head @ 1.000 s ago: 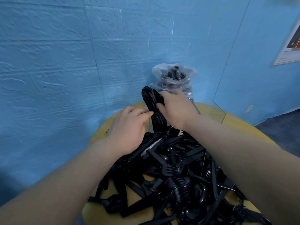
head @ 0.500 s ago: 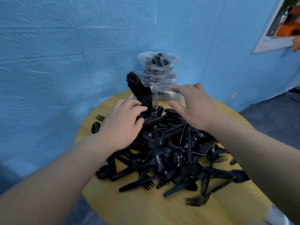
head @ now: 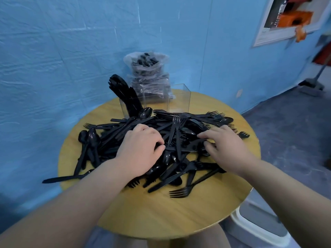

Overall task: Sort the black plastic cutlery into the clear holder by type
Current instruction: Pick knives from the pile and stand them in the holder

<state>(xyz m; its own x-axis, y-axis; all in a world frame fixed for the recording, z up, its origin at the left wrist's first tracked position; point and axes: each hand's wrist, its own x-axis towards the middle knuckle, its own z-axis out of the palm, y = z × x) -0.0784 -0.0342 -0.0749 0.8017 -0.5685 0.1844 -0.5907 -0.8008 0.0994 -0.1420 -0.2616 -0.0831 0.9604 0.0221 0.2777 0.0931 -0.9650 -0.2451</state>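
**Both hands down in the cutlery heap**

On the round wooden bench (head: 161,215) a loose pile of black plastic cutlery (head: 180,140) sprawls across the middle: forks, spoons and knives lying crossed over one another, a few forks strayed to the near and right edges. At the far side of the pile stands the clear holder (head: 179,101); its left compartment holds a leaning bundle of black pieces (head: 123,92), while the right compartment shows only clear walls. Behind the holder, against the blue wall, sits a clear plastic bag of more cutlery (head: 146,68). The left hand (head: 139,151) rests on the left-centre of the pile, fingers curled down into the pieces; whether they grip one I cannot tell. The right hand (head: 225,145) lies on the right of the pile, fingers spread and lightly bent, touching the cutlery.
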